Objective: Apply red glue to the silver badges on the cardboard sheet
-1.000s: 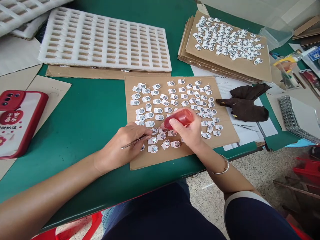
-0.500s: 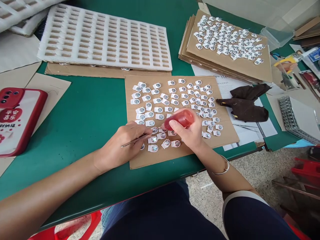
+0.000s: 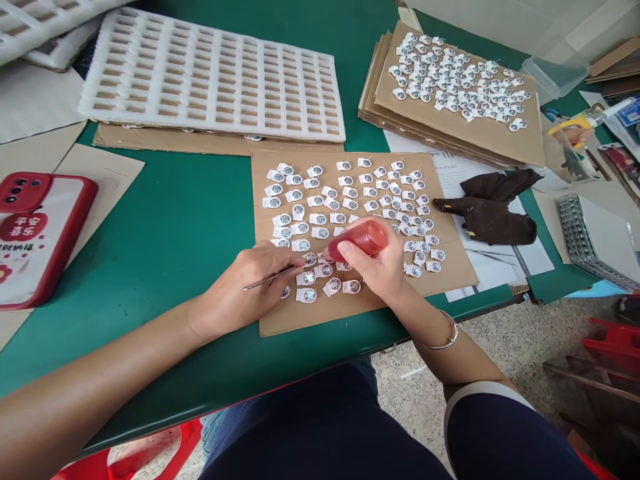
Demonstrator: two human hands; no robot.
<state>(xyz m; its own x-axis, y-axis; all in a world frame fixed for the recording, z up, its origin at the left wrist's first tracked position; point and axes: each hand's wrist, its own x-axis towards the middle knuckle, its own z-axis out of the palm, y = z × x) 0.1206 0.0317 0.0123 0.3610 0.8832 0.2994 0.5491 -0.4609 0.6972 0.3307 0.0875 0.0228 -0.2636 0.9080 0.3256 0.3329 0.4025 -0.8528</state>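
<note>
Slim metal tool (image 3: 266, 281), glossy red bottle (image 3: 357, 240) (rounded, translucent)

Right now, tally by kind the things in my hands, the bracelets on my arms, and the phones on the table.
Red bottle, in the right hand: 1
Thin metal tool, in the left hand: 1
Bracelet: 1
Phone: 1
Total: 4

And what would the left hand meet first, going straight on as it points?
Probably the round piece just past the left hand, before the red bottle; depth is unclear.
</note>
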